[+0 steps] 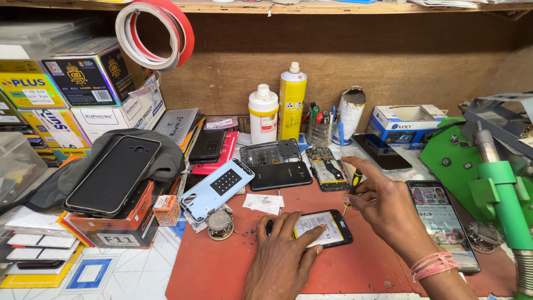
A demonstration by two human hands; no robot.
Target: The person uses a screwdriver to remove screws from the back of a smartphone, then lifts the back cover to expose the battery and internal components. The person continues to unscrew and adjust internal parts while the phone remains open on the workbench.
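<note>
An opened phone point(326, 226) with its white battery exposed lies on a red mat point(222, 266). My left hand point(283, 255) presses down on the phone's near left edge, fingers spread over it. My right hand point(383, 208) grips a small screwdriver point(353, 186) with a black and yellow handle, its tip pointing down at the phone's upper right corner. A pink band circles my right wrist.
Other phones and back covers lie behind: a light blue cover point(217, 189), a dark phone point(280, 175), a bare circuit frame point(327, 169). A lit phone point(444, 222) rests at right by a green tool point(502, 200). Bottles point(263, 114), boxes point(89, 72) and tape rolls point(158, 30) crowd the back.
</note>
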